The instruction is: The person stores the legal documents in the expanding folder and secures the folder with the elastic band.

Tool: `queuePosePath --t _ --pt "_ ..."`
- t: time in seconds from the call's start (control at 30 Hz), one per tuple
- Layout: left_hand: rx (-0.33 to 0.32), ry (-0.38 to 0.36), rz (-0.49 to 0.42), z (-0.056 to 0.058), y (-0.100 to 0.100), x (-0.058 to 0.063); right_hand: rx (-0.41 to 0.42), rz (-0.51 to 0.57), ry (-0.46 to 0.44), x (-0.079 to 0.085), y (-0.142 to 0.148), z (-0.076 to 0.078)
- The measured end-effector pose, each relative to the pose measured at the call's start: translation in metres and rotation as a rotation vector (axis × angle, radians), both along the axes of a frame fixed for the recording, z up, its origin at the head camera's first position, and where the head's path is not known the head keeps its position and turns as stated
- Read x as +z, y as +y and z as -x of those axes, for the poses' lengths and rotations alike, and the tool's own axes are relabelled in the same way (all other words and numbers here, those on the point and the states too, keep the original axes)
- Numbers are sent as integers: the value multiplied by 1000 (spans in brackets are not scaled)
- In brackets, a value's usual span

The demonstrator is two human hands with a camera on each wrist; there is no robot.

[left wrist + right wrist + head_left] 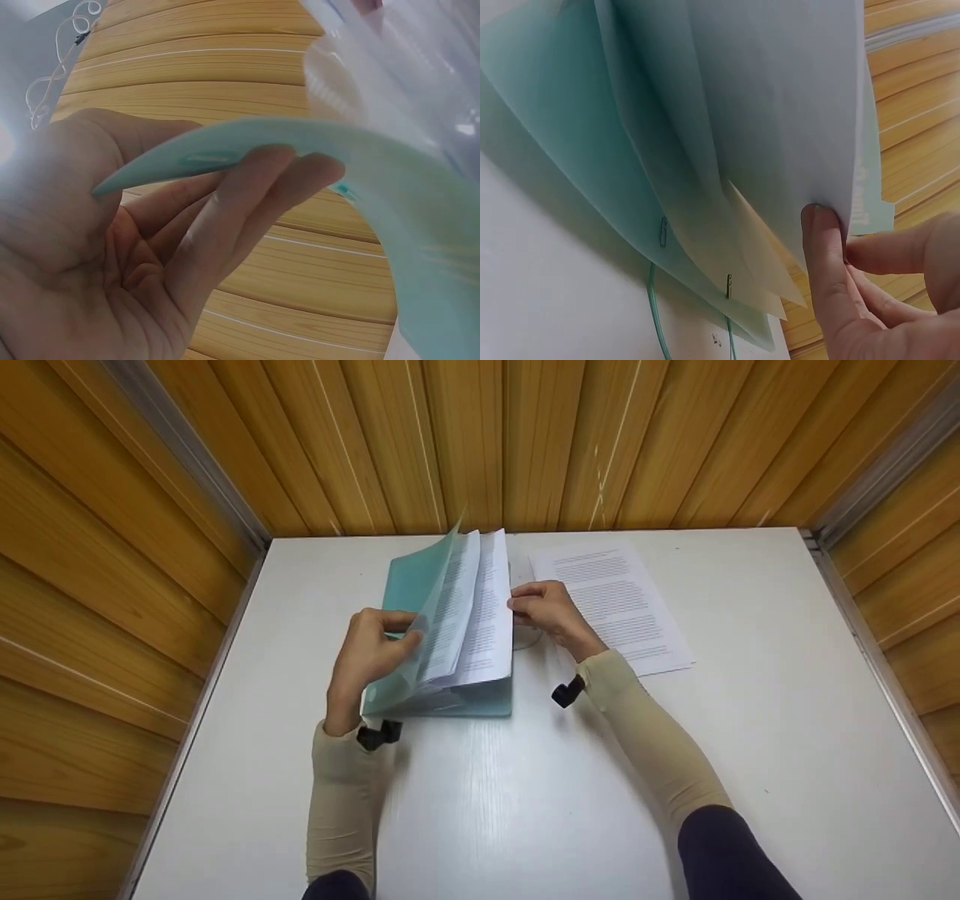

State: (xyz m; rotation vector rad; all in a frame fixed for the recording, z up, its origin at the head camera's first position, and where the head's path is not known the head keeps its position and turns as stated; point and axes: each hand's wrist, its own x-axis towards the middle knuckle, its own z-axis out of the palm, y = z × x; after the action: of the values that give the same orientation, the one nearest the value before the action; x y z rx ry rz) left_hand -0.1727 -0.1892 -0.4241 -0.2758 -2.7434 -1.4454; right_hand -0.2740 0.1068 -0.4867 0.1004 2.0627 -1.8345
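Observation:
A translucent teal folder [480, 701] stands partly opened on the white table, with printed sheets [489, 615] between its covers. My left hand [371, 649] grips the folder's raised front cover [217, 150], thumb on one side and fingers on the other; the cover bends in the left wrist view. My right hand [551, 607] pinches the right edge of a white sheet [787, 112] between thumb and fingers. In the right wrist view, teal elastic cords [656, 307] with metal tips hang at the folder's edge.
A loose printed page [615, 600] lies on the table [750, 735] to the right, partly behind my right hand and wrist. Wood-patterned panels [502, 442] rise behind and on both sides of the table. A white cable [49, 79] shows in the left wrist view.

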Motion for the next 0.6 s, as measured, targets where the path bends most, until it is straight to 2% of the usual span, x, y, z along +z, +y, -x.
queuePosePath --t 0.27,0.6 --pt "-1 9 9 1 0 0 12 -49 21 0 -10 4" --pt "-6 24 2 1 -1 -2 9 -68 57 0 -20 2"
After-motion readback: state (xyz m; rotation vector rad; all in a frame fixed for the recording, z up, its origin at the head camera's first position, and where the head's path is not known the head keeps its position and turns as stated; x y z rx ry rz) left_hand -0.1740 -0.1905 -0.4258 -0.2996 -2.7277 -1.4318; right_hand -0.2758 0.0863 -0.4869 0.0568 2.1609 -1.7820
